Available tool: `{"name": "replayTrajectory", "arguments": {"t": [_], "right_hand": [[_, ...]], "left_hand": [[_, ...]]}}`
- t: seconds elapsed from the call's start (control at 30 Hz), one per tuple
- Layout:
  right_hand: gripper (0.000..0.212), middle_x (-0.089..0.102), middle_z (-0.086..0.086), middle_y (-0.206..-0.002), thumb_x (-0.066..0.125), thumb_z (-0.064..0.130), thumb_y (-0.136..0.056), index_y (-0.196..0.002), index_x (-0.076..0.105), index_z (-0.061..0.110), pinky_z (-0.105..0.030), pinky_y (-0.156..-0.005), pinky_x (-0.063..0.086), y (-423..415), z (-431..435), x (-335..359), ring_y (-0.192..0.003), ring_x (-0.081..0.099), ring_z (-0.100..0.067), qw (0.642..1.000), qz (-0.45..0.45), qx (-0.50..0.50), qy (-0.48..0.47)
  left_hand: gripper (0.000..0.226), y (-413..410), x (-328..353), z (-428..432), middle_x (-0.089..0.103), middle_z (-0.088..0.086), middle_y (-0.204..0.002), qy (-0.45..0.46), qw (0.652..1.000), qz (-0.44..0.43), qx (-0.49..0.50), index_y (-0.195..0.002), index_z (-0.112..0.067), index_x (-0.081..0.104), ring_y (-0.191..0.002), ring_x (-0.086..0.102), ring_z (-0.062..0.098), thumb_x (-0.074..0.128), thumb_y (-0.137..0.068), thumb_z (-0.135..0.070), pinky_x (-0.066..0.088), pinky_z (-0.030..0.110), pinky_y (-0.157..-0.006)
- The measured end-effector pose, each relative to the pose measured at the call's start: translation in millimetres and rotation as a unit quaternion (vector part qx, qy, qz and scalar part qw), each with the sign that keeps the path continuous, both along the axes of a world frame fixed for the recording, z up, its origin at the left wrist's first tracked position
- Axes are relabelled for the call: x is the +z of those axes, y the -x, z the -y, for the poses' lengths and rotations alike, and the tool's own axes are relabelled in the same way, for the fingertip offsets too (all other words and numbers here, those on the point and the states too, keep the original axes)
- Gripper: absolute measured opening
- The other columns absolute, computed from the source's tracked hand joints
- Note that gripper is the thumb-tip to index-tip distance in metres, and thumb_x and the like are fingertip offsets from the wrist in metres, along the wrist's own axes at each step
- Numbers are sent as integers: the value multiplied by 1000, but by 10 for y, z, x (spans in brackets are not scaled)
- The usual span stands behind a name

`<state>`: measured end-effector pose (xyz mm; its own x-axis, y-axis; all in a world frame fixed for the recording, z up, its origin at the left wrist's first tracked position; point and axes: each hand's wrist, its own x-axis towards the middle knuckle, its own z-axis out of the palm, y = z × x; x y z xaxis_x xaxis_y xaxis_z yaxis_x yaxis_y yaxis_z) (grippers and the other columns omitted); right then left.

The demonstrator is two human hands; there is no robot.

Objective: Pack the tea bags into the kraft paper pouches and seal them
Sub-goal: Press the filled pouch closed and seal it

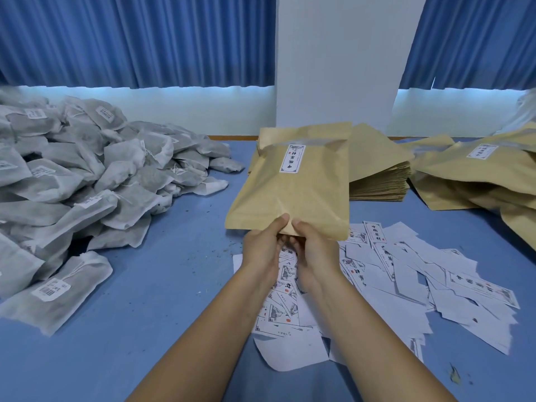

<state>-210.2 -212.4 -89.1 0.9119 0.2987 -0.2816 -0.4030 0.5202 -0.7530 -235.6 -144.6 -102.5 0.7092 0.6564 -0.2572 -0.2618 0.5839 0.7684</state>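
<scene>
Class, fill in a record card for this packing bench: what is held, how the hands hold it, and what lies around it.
Held: brown kraft paper pouch with a white printed label, lifted
Hands: left hand and right hand both pinch its near edge, thumbs on top
Left: heap of grey-white mesh tea bags
Behind: stack of flat plain kraft pouches
Right: pile of labelled kraft pouches
Underneath: scattered white paper slips on the blue table

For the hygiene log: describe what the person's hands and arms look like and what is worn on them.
The left hand and right hand are bare: no gloves, no rings showing. The left forearm and right forearm are bare too, with no sleeve, watch or bracelet in view down to the picture's edge.
</scene>
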Motion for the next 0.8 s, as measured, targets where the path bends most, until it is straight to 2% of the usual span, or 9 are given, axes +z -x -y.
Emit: {"name": "replayTrajectory", "arguments": {"t": [0.1,0.2,0.33,0.4,0.5,0.57,0.63,0.7,0.8], "right_hand": [[15,70,-3,-79,68,-6,-80,-86,66,8,-18,-50,50,-41,44,35,-62,65,-13,999,8,-52,-8],[13,68,-5,-84,69,-3,-81,-91,66,4,-17,-53,49,-80,105,73,-66,63,-13,998,13,-57,4],[10,65,-2,-73,64,3,-89,-79,63,5,-18,-53,50,-189,183,146,-58,62,-8,997,4,-79,-7],[11,65,-6,-80,57,4,-94,-84,62,2,-18,-55,52,-218,230,169,-68,63,-10,996,0,-83,-28],[11,63,-9,-88,51,5,-97,-98,59,-2,-21,-55,54,-205,308,181,-71,62,-16,999,-2,-44,-8],[14,62,-12,-86,48,5,-98,-100,57,-5,-20,-50,54,-199,403,211,-64,60,-20,999,12,7,41],[15,62,-15,-85,45,1,-98,-93,55,-8,-22,-50,55,-202,528,300,-65,62,-24,996,25,54,63],[14,62,-19,-88,45,2,-97,-92,53,-7,-25,-50,56,-205,678,410,-68,64,-30,995,32,81,48],[19,64,-21,-89,51,13,-98,-109,55,-3,-25,-43,49,-213,990,574,-58,61,-30,989,106,75,70]], "left_hand": [[16,8,27,-4,71,14,-93,-17,999,21,27,-96,4,65,-83,68,23,70,-82,-3,56,28,-77],[19,0,63,38,72,10,-100,-5,998,49,50,-101,-1,65,-89,69,18,70,-82,-1,54,23,-73],[32,-27,95,34,70,12,-109,-23,996,62,67,-111,4,63,-96,68,18,71,-82,-5,53,21,-75],[28,-26,111,37,71,11,-110,-41,995,72,57,-109,0,65,-99,69,17,70,-83,-6,54,23,-75],[30,38,185,-69,69,12,-113,-2,995,78,63,-116,-3,61,-97,68,24,65,-88,-11,58,36,-69],[33,77,285,-184,65,12,-121,28,993,97,55,-126,-6,54,-105,64,27,56,-95,-17,56,46,-80],[27,97,420,-226,63,12,-124,39,991,117,45,-124,-7,53,-103,64,22,46,-101,-19,55,40,-80],[24,94,524,-127,65,9,-119,12,993,116,29,-119,-7,55,-92,68,14,42,-102,-19,56,29,-68],[28,43,663,158,68,2,-111,-23,990,140,-10,-125,-9,53,-90,70,9,44,-101,-20,57,23,-65]]}}
